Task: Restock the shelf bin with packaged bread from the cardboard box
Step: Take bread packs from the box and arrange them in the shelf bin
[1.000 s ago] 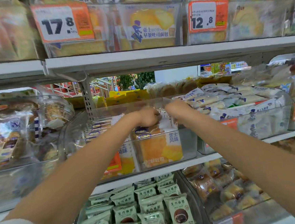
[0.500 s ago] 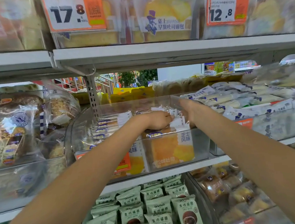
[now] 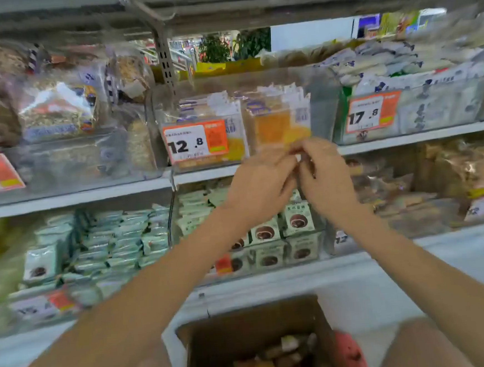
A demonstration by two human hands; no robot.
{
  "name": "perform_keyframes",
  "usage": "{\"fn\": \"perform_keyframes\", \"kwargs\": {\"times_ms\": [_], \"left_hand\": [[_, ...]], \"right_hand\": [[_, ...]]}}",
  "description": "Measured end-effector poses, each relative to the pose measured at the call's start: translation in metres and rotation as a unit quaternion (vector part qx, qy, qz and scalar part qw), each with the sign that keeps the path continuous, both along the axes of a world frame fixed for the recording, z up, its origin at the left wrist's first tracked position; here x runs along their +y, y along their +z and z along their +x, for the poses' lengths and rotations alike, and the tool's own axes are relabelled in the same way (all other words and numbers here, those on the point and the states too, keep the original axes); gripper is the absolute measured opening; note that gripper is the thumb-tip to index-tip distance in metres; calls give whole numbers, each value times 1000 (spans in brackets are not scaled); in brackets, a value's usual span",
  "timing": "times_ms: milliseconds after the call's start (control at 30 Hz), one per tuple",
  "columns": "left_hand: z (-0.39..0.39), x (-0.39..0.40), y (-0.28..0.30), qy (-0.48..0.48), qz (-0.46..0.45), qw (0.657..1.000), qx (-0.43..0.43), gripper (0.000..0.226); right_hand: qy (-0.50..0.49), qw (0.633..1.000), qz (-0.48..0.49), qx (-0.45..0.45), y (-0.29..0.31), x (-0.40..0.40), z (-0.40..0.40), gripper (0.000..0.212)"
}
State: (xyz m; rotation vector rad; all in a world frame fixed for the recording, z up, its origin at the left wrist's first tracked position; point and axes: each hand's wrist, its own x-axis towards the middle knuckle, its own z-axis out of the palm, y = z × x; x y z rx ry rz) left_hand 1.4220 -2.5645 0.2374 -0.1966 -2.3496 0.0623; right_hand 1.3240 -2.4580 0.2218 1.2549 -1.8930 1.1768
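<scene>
A: What lies nearest?

B: At six o'clock, an open cardboard box [image 3: 255,331] on the floor, with packaged bread [image 3: 280,357] in it, blurred, in brown and orange wrappers. A red thing [image 3: 351,353] shows just beside its right wall; I cannot tell what it is.

A: And the hands?

B: Both forearms reach up from the lower corners and meet near the centre. The left hand [image 3: 259,182] and the right hand [image 3: 325,174] touch each other at the fingertips, just below the front of the shelf bin. The fingers of both are curled inward toward each other. Whether they pinch something small between them I cannot tell; motion blur hides it.

A: Behind the hands?

B: Lower shelf, toward seven o'clock: rows of pale green snack packets [image 3: 297,219] with a dark round cake printed on each. Above, at twelve o'clock from the hands, the clear shelf bin [image 3: 320,110] holds upright bread packs [image 3: 277,119], yellow-orange behind the wrapper. A price tag [image 3: 195,142] reading 12.8 hangs on the bin's front left.

A: To the sides?

B: At two o'clock, another clear bin with white-wrapped packs [image 3: 393,64] and a tag [image 3: 372,112] reading 17.8. At ten o'clock, bagged brown loaves [image 3: 55,111]. Farthest back, a green plant [image 3: 215,47] shows through the shelving.
</scene>
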Motion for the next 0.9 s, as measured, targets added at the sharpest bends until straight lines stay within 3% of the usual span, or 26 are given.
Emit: {"fn": "perform_keyframes", "kwargs": {"times_ms": [33, 100, 167, 233, 400, 533, 600, 667, 733, 767, 800, 900], "left_hand": [[15, 7, -32, -5, 7, 1000, -25, 27], [45, 20, -101, 34, 53, 985, -162, 25], [72, 26, -173, 98, 116, 939, -310, 28], [96, 26, -236, 145, 176, 892, -390, 30], [169, 27, -353, 239, 369, 775, -454, 30], [228, 27, -410, 317, 515, 660, -445, 22], [236, 28, -418, 328, 560, 635, -417, 20], [234, 31, -419, 320, 597, 630, -380, 20], [232, 33, -421, 323, 625, 618, -349, 19], [234, 33, -425, 327, 641, 606, -337, 18], [237, 33, -429, 332, 655, 593, -331, 17], [247, 35, -436, 337, 673, 566, -335, 17]], "right_hand": [[-4, 1000, 20, -14, -32, 8, 15, 23], [-2, 989, 112, -98, -108, 22, 41, 20], [12, 961, 207, -184, -179, 36, 63, 27], [35, 932, 286, -221, -236, 46, 80, 38], [72, 812, 502, -289, -341, 50, 109, 36], [100, 712, 612, -329, -397, 56, 125, 19], [85, 652, 667, -350, -432, 59, 118, 21], [55, 636, 659, -398, -434, 52, 118, 35], [21, 648, 601, -467, -424, 35, 121, 31], [-5, 633, 558, -536, -416, 24, 124, 35], [-34, 609, 501, -613, -416, 15, 124, 42], [-106, 472, 281, -829, -419, -7, 127, 55]]}}
